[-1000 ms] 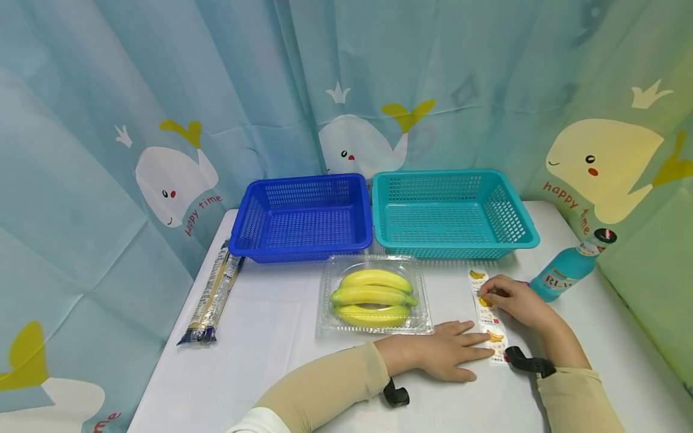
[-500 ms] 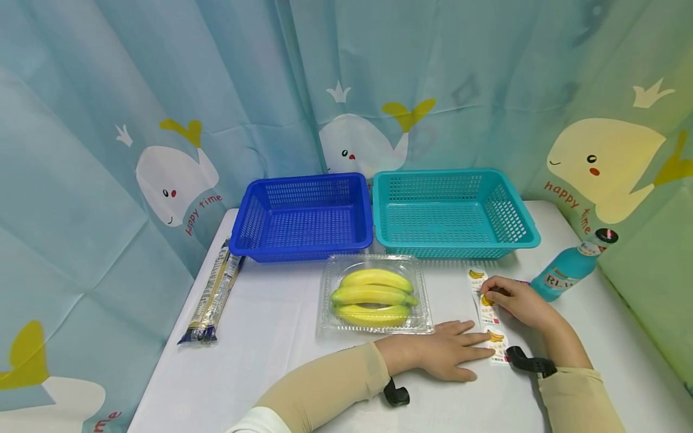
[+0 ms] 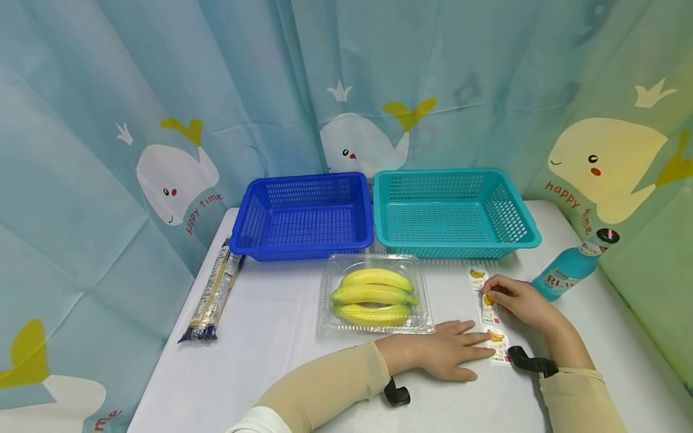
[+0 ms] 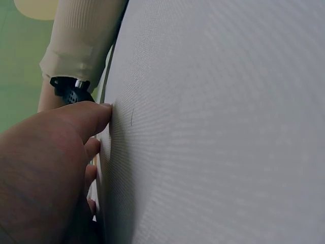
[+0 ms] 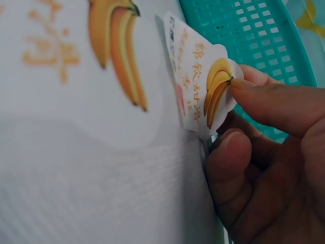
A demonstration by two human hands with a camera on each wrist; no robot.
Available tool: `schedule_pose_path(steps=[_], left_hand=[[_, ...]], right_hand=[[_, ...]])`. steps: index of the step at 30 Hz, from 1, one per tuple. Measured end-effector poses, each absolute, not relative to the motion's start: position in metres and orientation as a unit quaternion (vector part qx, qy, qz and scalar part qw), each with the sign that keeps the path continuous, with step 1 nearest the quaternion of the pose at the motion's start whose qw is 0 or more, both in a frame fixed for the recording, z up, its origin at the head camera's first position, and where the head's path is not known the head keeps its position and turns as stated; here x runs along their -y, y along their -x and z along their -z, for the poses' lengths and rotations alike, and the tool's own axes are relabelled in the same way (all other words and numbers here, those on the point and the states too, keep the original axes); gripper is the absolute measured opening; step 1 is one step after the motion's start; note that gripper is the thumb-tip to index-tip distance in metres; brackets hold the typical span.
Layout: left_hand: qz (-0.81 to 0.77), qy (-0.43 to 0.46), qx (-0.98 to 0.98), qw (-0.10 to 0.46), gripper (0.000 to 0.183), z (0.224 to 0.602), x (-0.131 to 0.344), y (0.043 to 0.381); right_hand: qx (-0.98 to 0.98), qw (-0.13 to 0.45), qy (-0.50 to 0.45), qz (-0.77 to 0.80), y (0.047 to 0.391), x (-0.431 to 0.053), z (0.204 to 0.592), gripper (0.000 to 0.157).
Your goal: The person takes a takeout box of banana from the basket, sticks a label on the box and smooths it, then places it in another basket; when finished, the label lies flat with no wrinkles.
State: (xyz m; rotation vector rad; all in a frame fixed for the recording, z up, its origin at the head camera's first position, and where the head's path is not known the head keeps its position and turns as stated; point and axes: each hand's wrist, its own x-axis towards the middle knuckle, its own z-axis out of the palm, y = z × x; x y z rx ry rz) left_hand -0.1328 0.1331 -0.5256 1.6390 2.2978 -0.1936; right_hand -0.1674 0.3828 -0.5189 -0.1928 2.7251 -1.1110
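My right hand (image 3: 522,302) pinches the top edge of a banana sticker (image 5: 195,84) between thumb and forefinger. In the right wrist view that sticker stands tilted up from the white surface, its lower end low against it. Beneath it in the head view runs a white sticker strip (image 3: 477,281) with another banana picture at its far end. My left hand (image 3: 445,352) lies flat with spread fingers, its fingertips on the near banana sticker (image 3: 498,347) of the strip. In the left wrist view the thumb (image 4: 94,116) rests along the tabletop.
A clear lidded box (image 3: 425,322) with yellow bananas (image 3: 373,296) sits left of the strip. Behind stand a blue basket (image 3: 308,248) and a teal basket (image 3: 455,245). A turquoise bottle (image 3: 565,273) is right of my right hand; a long foil packet (image 3: 213,294) lies far left.
My right hand has shifted slightly right with the pinched sticker, which has come further away from the strip's left side. My left hand has stayed in place.
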Motion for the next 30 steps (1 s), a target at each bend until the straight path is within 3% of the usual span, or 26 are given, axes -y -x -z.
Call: schedule_pose_path(steps=[25,30], left_hand=[[0.077,-0.576,-0.802,0.136,0.067,0.5243,-0.1334,0.1320],[0.066,-0.578,-0.798,0.156,0.068,0.5211,-0.1337,0.1285]], right_hand=[[-0.888,0.074,0.117,0.439,0.1676,-0.3877,0.5246,0.013],[-0.883,0.072,0.119,0.449,0.1655,-0.3869,0.5248,0.012]])
